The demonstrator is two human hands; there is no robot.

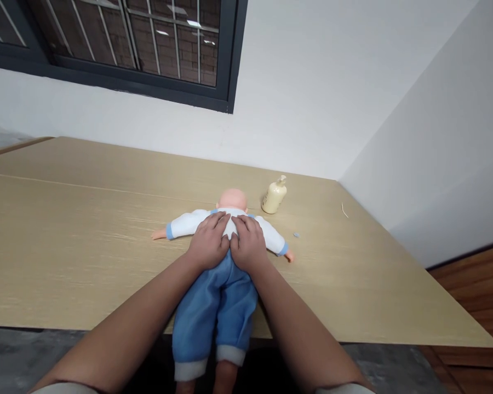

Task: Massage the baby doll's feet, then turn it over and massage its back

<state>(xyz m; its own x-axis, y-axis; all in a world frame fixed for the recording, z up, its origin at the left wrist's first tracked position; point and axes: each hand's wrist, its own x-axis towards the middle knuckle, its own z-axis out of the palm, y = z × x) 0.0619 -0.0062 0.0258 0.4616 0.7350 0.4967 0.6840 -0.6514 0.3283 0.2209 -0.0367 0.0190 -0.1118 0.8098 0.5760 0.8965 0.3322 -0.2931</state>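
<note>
The baby doll [219, 273] lay face down across the near edge of the wooden table [86, 241], its bald head pointing toward the wall and its blue-trousered legs hanging out past the edge. Its white-sleeved arms were spread flat to either side. The left hand [208, 241] and the right hand [248, 243] rested palm down on the doll's back, side by side and touching each other, fingers laid flat and fairly close together, pressing rather than clamping anything. Just beyond the doll's head, to its right, a cream pump bottle [274, 196] lay tilted on the tabletop, apart from the doll. A small blue scrap [296, 235] lay near the doll's right-side hand. Left of the doll the tabletop ran wide and bare; right of it, the table's side edge was nearer.
</note>
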